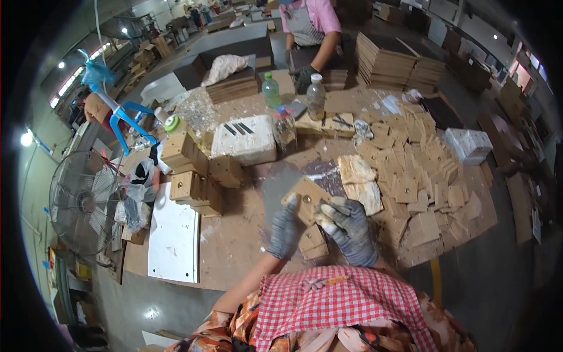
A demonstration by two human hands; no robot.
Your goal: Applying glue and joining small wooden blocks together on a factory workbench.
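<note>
Between my gloved hands is a small wooden block (pixel 309 205) with a round hole in its face, tilted above the table. My left hand (pixel 284 230) has its fingers closed on the block's left edge. At the right edge my right hand (pixel 350 230), also in a grey glove, grips it with thumb and fingers. Just below, a second wooden block (pixel 313 242) lies on the table between my wrists. Next to my right hand is a stained, crumpled cloth (pixel 359 183). A heap of loose wooden blocks (pixel 406 189) spreads beyond it.
Stacked wooden blocks (pixel 193 190) stand left, near a white panel (pixel 175 234) and a fan (pixel 85 202). Ahead are a white foam-like slab (pixel 244 139), a green bottle (pixel 270 91) and a clear bottle (pixel 315 98). Across the table a gloved person (pixel 311 35) stands beside piled boards (pixel 387 61).
</note>
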